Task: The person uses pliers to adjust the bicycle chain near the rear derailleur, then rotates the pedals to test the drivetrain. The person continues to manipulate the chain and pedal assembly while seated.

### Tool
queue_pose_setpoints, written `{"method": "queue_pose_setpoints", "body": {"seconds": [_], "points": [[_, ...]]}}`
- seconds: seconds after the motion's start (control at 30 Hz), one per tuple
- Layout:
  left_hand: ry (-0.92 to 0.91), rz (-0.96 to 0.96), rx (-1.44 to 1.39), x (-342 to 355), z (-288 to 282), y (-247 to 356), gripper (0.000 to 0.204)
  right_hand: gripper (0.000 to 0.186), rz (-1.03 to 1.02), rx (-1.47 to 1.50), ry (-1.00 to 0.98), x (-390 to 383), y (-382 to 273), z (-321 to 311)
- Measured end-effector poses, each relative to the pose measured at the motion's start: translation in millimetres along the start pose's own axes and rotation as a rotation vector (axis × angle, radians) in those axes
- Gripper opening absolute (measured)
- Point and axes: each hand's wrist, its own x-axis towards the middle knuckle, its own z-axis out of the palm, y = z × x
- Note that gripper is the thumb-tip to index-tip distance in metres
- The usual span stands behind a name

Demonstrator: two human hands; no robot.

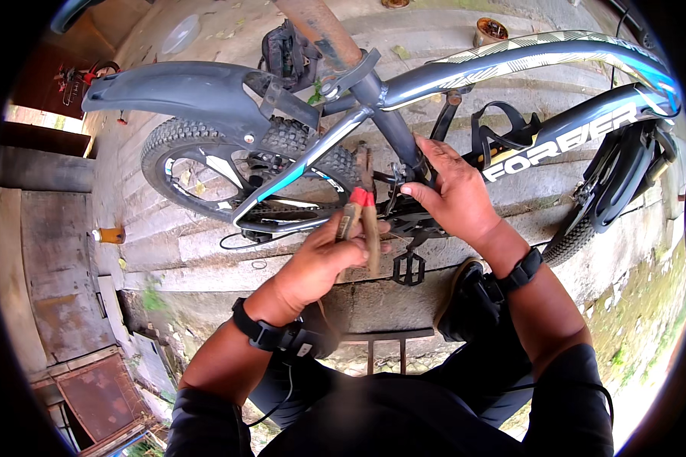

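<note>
A dark grey bicycle frame (395, 137) with blue and white trim lies across the view in front of me. My left hand (324, 255) is closed around the handles of worn pliers (371, 232) with red and tan grips. Their jaws point away from me, beside the rear tire (335, 161) and close to the seat tube. My right hand (459, 194) wraps round the lower seat tube, thumb on the near side, most fingertips hidden behind it. A small metal front derailleur (397, 174) sits between the plier jaws and my right hand.
A black rear mudguard (171, 87) sticks out to the left. Below the frame hangs a black pedal (408, 269). A dark backpack (290, 55) and a rusty tin (491, 30) stand at the back. At left lies an amber bottle (109, 236). Stone steps (190, 278) run underneath.
</note>
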Motion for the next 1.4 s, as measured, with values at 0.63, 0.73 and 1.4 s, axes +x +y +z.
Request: {"method": "queue_pose_setpoints", "body": {"seconds": [0.63, 0.73, 1.4], "points": [[0.063, -0.429, 0.846, -60.4, -15.1, -162.8, 0.058, 0.061, 0.085, -0.047, 0.059, -16.0, -19.6, -8.8], [0.125, -0.308, 0.858, -58.7, -13.6, -158.4, 0.055, 0.058, 0.077, -0.056, 0.084, -19.3, -20.8, -12.3], [0.137, -0.198, 1.205, -68.5, -11.0, -158.8, 0.053, 0.037, 0.221, 0.002, 0.024, -20.6, -24.5, -28.7]]}}
